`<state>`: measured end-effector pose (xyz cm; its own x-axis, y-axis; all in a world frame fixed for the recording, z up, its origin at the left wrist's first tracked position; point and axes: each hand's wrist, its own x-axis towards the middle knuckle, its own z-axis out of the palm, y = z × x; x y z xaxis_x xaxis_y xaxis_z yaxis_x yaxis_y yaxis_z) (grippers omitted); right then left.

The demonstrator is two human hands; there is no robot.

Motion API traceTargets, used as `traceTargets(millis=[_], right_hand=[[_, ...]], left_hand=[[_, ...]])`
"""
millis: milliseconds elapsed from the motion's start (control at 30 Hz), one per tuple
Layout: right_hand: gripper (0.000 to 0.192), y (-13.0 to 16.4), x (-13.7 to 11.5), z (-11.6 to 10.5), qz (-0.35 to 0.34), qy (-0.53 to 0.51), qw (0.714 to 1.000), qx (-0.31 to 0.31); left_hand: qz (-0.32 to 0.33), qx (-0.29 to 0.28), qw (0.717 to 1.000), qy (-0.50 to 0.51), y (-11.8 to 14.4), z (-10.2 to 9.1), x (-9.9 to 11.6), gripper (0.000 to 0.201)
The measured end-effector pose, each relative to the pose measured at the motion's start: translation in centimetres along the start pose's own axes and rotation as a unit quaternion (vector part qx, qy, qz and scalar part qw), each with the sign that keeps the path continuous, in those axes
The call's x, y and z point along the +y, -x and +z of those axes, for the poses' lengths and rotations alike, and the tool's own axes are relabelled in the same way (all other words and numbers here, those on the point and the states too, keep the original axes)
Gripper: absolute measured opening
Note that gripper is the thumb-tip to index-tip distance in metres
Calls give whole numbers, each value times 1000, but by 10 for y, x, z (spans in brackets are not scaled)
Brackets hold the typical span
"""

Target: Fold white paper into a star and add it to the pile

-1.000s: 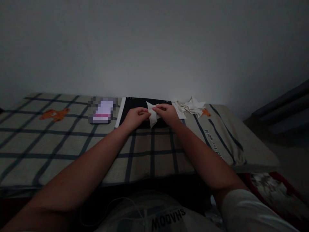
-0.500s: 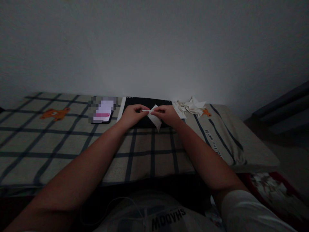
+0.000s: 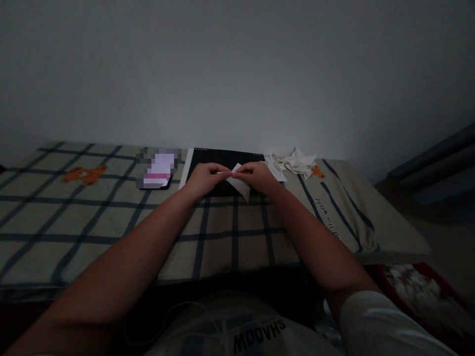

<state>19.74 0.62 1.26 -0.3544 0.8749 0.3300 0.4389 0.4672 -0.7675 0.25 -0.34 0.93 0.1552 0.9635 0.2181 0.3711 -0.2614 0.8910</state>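
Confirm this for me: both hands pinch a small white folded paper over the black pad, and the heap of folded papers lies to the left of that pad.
Not quite. Both the left hand and the right hand do pinch the white folded paper over the black pad, but the head view shows the heap of folded papers to the right of that pad, not the left.
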Motion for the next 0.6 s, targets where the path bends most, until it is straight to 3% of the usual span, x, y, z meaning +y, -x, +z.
traceTargets(millis=[333,467,600], right_hand=[[28,-2,3,3,24,-90,996,3],[29,0,1,5,41,-135,990,12],[30,-1,5,6,42,-157,986,26]], left_hand=[[30,37,999,-21,-1,1,0,29],[27,69,997,32,-1,1,1,30],[0,65,994,87,0,0,3,34]])
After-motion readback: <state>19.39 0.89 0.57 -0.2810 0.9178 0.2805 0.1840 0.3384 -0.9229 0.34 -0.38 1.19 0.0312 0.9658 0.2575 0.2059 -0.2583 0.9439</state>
